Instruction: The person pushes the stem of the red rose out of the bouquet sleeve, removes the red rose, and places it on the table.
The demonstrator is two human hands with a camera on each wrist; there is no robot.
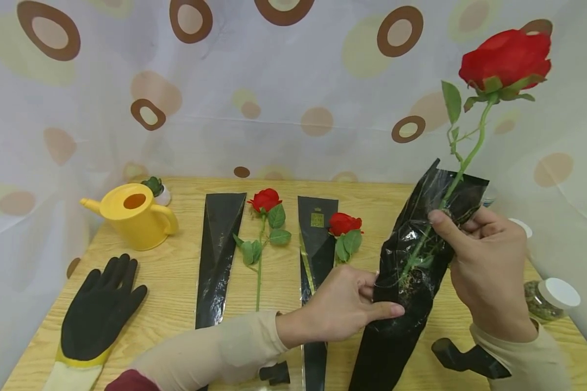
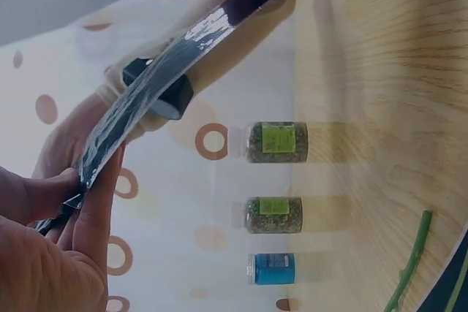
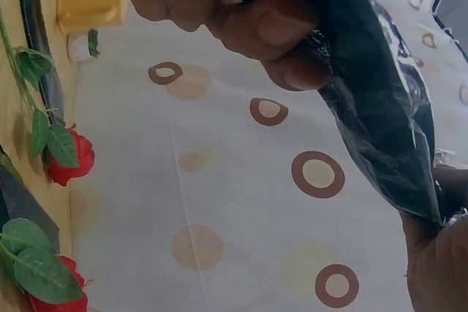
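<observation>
A tall red rose (image 1: 506, 60) stands in a black flower sleeve (image 1: 386, 347) with a clear front, its bloom and upper stem rising out of the opening. The sleeve is held tilted above the table. My left hand (image 1: 339, 307) pinches its left edge midway, thumb across the front. Near the opening, my right hand (image 1: 491, 266) grips the right side, with its thumb lying over the clear film by the stem. In the left wrist view the sleeve (image 2: 139, 100) appears edge-on between both hands. The right wrist view shows fingers around the dark sleeve (image 3: 365, 100); the bloom is out of sight there.
Two more sleeves (image 1: 220, 255) (image 1: 318, 217) and two roses (image 1: 265, 201) (image 1: 344, 224) lie on the wooden table. Leftward are a yellow watering can (image 1: 134, 217), a small potted plant (image 1: 162, 195) and a black glove (image 1: 98, 309). Lidded jars (image 1: 550, 298) stand at right.
</observation>
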